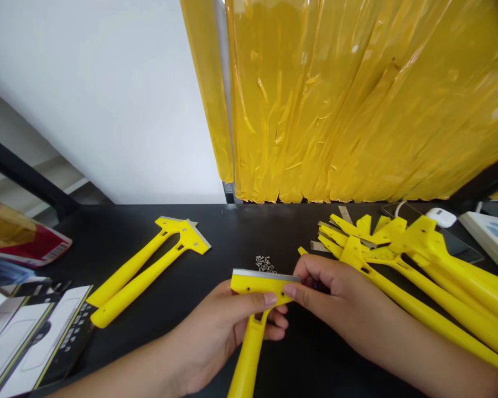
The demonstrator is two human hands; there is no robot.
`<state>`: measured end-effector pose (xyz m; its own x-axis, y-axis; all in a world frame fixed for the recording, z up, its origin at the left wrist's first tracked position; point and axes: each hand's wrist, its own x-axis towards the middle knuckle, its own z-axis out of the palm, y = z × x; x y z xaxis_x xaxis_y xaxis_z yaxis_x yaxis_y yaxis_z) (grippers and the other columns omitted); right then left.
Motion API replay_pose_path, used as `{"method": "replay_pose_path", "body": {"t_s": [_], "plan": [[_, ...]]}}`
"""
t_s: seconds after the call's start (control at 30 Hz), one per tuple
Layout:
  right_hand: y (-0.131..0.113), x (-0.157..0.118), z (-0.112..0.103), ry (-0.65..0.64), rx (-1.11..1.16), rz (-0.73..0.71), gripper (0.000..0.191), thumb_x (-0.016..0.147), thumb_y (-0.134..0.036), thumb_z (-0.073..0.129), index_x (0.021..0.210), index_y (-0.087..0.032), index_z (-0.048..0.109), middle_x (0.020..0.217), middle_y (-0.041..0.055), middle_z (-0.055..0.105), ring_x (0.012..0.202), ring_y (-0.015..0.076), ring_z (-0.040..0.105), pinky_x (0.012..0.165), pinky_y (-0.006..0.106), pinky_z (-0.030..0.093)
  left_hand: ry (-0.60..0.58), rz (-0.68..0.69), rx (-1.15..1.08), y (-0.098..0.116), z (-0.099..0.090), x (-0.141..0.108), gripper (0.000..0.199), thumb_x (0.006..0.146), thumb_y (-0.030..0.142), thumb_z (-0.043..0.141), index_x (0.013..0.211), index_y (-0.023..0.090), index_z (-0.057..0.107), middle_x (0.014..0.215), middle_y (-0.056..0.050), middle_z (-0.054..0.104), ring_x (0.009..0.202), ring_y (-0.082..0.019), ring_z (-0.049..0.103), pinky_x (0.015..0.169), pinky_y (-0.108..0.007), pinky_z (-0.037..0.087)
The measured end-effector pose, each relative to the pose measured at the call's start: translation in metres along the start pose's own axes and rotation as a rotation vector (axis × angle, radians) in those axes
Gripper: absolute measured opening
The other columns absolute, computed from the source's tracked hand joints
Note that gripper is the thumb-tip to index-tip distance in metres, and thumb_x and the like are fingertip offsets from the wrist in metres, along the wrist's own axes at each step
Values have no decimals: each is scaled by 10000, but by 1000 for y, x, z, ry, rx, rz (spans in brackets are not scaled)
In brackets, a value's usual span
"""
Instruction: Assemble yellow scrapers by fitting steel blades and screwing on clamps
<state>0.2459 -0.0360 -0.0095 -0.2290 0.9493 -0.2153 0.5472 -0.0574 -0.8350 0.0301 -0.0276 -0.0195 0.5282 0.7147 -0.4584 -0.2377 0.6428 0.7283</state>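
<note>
Near the front middle, my left hand (236,318) is closed round the head of a yellow scraper (259,287), whose handle points down toward me. A grey metal blade (269,275) lies along the head's top edge. With thumb and fingers, my right hand (323,284) pinches the right end of the head and blade. Two dark holes show in the head. Just behind it lies a small pile of screws (265,263). On the left rest two yellow scrapers (136,284) with blades and screws in their heads.
Several yellow scraper handles (415,282) are heaped at the right of the black table (249,226). Printed cards (45,342) and a red package (25,237) stand at the left. A white earbud case (440,217) is at the back right, before yellow plastic sheeting (315,110).
</note>
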Motion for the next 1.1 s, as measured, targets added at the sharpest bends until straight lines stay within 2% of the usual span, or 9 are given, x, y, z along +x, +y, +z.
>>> {"method": "replay_pose_path", "body": {"t_s": [0.17,0.27,0.37,0.47,0.57,0.63,0.83,1.1], "plan": [[0,-1,1,9,-6,-8,252,982,-435,609,812,-250,605,789,-12,649,755,180,581,662,308,415,11,32,63,-4,1,-1,190,883,275,789,971,108,815,839,-90,746,736,-176,708,709,-277,613],[2,2,-1,60,-46,-55,270,1014,-473,573,860,-260,631,809,-9,666,770,181,606,687,309,435,74,41,101,-6,0,-2,240,909,342,744,887,108,793,649,-48,681,563,-127,619,570,-219,530],[8,5,-3,115,-193,-96,243,1033,-481,545,982,-274,662,828,1,692,770,191,645,675,309,454,136,102,115,-5,-1,-2,284,936,369,683,850,113,770,499,-1,577,440,-83,482,477,-179,389],[15,6,1,115,-385,-178,139,1019,-364,575,1090,-283,663,886,1,725,771,188,679,669,301,470,180,170,124,-2,-2,0,302,944,362,651,832,107,767,485,5,550,431,-71,434,471,-178,327],[20,7,9,83,-472,-270,185,999,-241,565,1158,-275,654,1030,28,746,870,209,709,752,323,493,215,202,140,-1,-2,1,318,937,366,650,810,100,770,491,3,540,440,-74,418,471,-189,315],[21,9,13,62,-514,-312,204,1008,-211,528,1163,-259,652,1053,46,740,892,220,715,774,335,499,225,204,142,-2,-2,1,315,932,369,657,806,102,768,497,5,539,442,-76,418,473,-193,314],[23,18,19,57,-627,-372,270,1023,-161,448,1146,-244,673,942,48,699,814,214,704,681,309,453,207,196,128,-5,-2,2,294,941,360,658,795,123,753,517,4,564,456,-82,454,485,-195,333],[25,22,23,88,-664,-356,191,1029,-185,459,978,-203,642,906,52,690,744,218,696,616,314,396,241,192,142,-6,1,1,254,916,350,682,797,133,739,517,1,584,449,-100,482,476,-207,361]]}}
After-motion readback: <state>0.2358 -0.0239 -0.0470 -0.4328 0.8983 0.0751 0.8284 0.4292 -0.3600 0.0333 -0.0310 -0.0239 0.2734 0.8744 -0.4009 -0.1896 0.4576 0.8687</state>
